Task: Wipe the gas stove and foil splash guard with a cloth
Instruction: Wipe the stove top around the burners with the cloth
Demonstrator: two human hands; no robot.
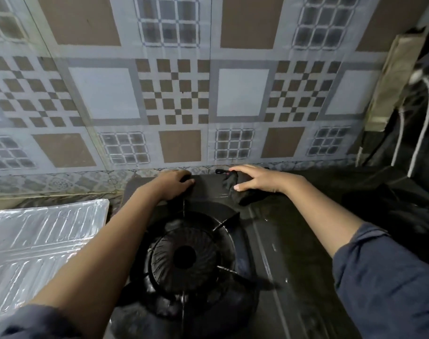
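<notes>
The black gas stove [262, 241] fills the lower middle, with its round burner and pan support [184, 258] in the centre. My right hand [260, 178] presses a dark crumpled cloth [235, 189] onto the stove's back edge near the wall. My left hand [174, 183] rests curled over the stove's back left edge, gripping the rim. The silver foil splash guard [35, 238] lies flat on the counter to the left of the stove.
A patterned tiled wall [179, 94] rises just behind the stove. At the right stand a dark bag with white cords [419, 133] and a beige board [392, 81] leaning on the wall. More dark material [399, 211] lies right of the stove.
</notes>
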